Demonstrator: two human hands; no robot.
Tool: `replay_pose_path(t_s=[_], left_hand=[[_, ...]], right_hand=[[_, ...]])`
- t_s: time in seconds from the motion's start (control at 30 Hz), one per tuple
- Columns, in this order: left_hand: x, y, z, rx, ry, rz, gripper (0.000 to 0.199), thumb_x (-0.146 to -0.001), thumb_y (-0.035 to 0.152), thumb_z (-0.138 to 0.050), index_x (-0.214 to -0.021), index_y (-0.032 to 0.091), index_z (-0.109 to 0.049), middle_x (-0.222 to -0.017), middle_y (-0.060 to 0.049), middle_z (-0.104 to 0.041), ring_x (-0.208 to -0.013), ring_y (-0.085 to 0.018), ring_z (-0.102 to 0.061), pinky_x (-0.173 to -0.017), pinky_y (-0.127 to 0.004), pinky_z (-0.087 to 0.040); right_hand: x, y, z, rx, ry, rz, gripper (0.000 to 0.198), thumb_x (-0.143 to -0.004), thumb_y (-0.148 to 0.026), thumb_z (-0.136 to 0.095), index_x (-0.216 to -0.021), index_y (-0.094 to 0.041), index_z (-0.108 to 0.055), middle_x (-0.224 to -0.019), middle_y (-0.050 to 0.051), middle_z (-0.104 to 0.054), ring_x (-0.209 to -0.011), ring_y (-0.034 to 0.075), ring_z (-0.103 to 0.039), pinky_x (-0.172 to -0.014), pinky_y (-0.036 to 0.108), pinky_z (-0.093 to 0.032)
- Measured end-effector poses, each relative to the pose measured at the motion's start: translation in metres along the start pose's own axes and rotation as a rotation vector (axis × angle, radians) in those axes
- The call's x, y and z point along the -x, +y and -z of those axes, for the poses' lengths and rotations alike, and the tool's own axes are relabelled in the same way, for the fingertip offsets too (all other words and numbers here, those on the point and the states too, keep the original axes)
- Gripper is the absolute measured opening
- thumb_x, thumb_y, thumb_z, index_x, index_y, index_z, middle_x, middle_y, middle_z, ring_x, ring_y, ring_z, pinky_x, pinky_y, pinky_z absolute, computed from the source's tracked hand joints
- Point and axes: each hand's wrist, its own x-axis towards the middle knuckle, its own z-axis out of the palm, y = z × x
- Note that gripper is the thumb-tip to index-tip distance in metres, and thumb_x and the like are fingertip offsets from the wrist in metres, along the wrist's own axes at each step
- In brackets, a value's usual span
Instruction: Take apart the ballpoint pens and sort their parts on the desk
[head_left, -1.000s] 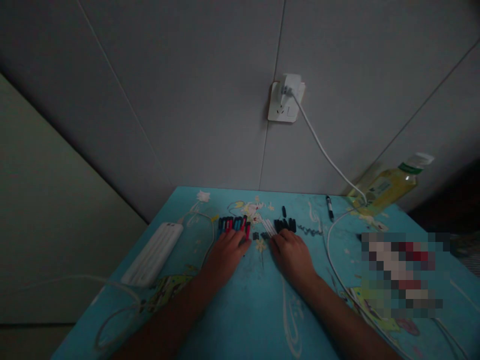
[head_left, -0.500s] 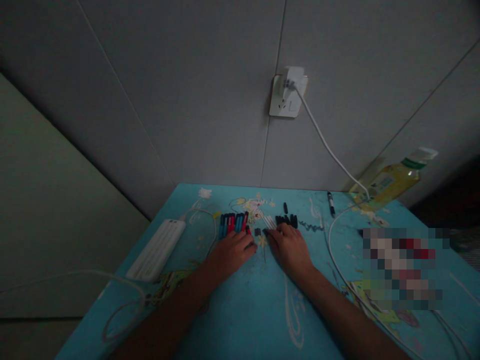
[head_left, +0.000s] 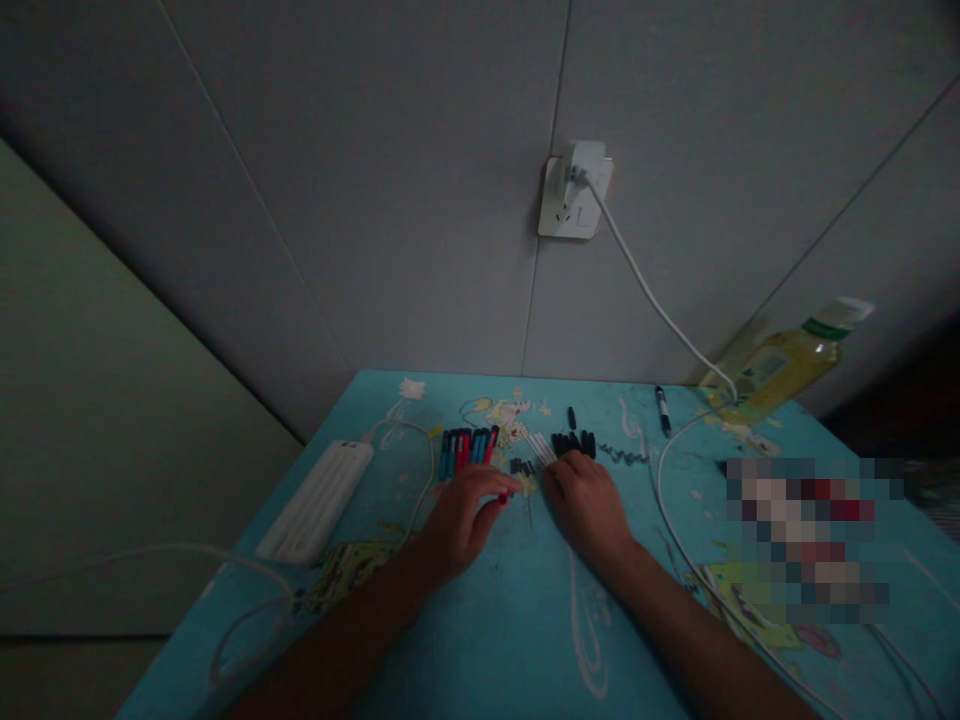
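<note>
My left hand [head_left: 466, 512] is closed, thumb and fingers pinching a red marker [head_left: 504, 497] whose end shows at the fingertips. Just beyond it lies a row of red and blue markers [head_left: 465, 448] with dark ends. My right hand [head_left: 589, 500] rests on the table with its fingers curled, at the near ends of several thin white sticks [head_left: 538, 447]; what is under its fingertips is hidden. Past its knuckles is a group of black caps [head_left: 574, 443]. Small dark pieces [head_left: 521, 466] lie between the two hands.
A white power strip [head_left: 316, 500] with a cable lies at the left. One black cap [head_left: 571, 417] and a black marker [head_left: 663, 410] lie farther back. A bottle of yellow liquid [head_left: 780, 360] stands at right, near a white charging cable [head_left: 661, 470] and a blurred-out item [head_left: 810, 535].
My right hand has let go of a small dark piece, now beside the other dark piece, and shifted slightly right. My left hand has turned, showing the red marker's end.
</note>
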Motion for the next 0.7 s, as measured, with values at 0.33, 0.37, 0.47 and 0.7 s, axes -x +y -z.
replay_pose_path(t_s=[0.33,0.37,0.47,0.7], left_hand=[[0.008,-0.007,-0.008,-0.078,0.069,0.132,0.016,-0.099,0.021,-0.037,-0.113,0.021,-0.045,-0.1,-0.008,-0.061,-0.096,-0.018,-0.062,-0.085,-0.036,-0.052],[0.007,-0.006,-0.008,-0.128,0.03,0.147,0.018,-0.099,0.021,-0.037,-0.114,0.02,-0.046,-0.101,-0.008,-0.062,-0.094,-0.018,-0.063,-0.084,-0.034,-0.052],[0.003,0.0,-0.006,-0.243,-0.147,0.175,0.023,-0.099,0.025,-0.041,-0.12,0.019,-0.046,-0.102,-0.007,-0.065,-0.087,-0.017,-0.065,-0.079,-0.03,-0.052],[0.004,0.002,-0.009,-0.374,-0.343,0.12,0.018,-0.098,0.031,-0.045,-0.101,0.018,-0.058,-0.086,-0.003,-0.066,-0.076,-0.016,-0.065,-0.068,-0.027,-0.049]], right_hand=[[0.015,0.017,0.012,-0.534,0.017,-0.023,0.019,-0.096,-0.03,-0.05,-0.095,-0.022,-0.067,-0.09,0.003,-0.069,-0.078,0.016,-0.064,-0.073,0.027,-0.048],[0.016,0.015,0.013,-0.58,0.01,-0.01,0.019,-0.096,-0.031,-0.051,-0.095,-0.022,-0.067,-0.09,0.003,-0.069,-0.078,0.016,-0.064,-0.073,0.027,-0.048],[0.019,0.005,0.015,-0.695,-0.011,0.076,0.019,-0.097,-0.032,-0.052,-0.094,-0.021,-0.067,-0.089,0.003,-0.069,-0.08,0.016,-0.063,-0.075,0.026,-0.049],[0.024,-0.01,0.015,-0.754,-0.033,0.222,0.018,-0.097,-0.032,-0.051,-0.097,-0.021,-0.065,-0.087,0.004,-0.066,-0.082,0.017,-0.062,-0.077,0.029,-0.05]])
